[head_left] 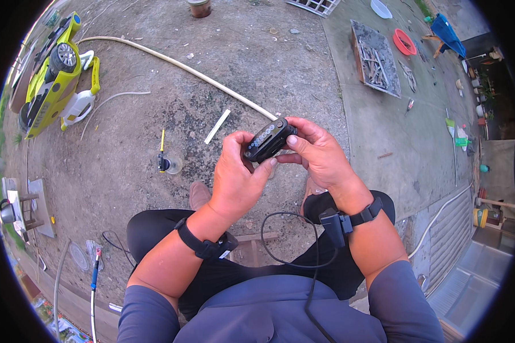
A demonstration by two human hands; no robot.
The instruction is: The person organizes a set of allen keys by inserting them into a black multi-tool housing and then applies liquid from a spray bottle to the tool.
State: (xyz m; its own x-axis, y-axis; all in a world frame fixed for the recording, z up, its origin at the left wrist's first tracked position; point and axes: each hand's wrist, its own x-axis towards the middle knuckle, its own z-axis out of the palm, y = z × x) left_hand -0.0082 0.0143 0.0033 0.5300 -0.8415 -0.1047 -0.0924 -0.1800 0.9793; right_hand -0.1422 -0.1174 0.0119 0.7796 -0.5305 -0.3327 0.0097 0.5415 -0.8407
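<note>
- Black handheld device [268,139] with a button row sits clasped between 2 hands.
- Left hand [238,175] wraps its lower end, thumb pressing.
- Right hand [319,151] pinches its upper end.

A yellow-green ride-on toy car [50,77] lies tipped on the dirt ground [257,63] at the far left. A long pale hose [183,67] curves across it, with a red basin [404,42] beside a debris-filled tray [375,59].

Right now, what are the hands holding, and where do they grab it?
Both hands hold one small black device with buttons. The left hand grips its lower end from below; the right hand pinches its upper end with fingers and thumb.
</note>
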